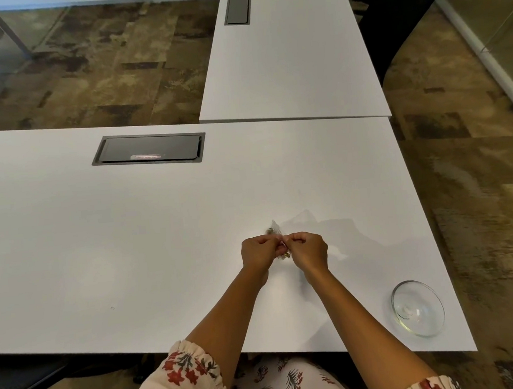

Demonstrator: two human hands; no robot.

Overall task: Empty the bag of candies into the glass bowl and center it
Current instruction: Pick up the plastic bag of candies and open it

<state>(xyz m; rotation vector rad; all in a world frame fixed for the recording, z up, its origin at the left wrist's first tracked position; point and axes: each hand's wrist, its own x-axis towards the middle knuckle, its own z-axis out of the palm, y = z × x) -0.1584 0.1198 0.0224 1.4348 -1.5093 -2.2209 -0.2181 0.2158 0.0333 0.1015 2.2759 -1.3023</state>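
At the far left, the white table spreads smooth and matte, with a dark grey rectangular cable hatch sunk flush into its surface. Below the near edge, a gathered sleeve of pale fabric printed with red flowers covers the person's left upper arm.

Toward the middle, the left hand is curled into a loose fist, its fingers pinched together on the top edge of a small clear plastic bag of candies. The bag is crinkled and glossy; part of it rises above the knuckles, and a glimpse of golden wrapper shows low between the two hands. Directly beside it, nearly touching, the right hand is curled the same way, fingers clamped on the same bag edge. Both hands are held over the table's middle-right area, with a soft shadow falling to their right.

Farther right, near the table's front right corner and well apart from the hands, stands the glass bowl, round, transparent and empty, its rim catching light. Beyond, a second white table abuts the first, and mottled brown carpet covers the floor.
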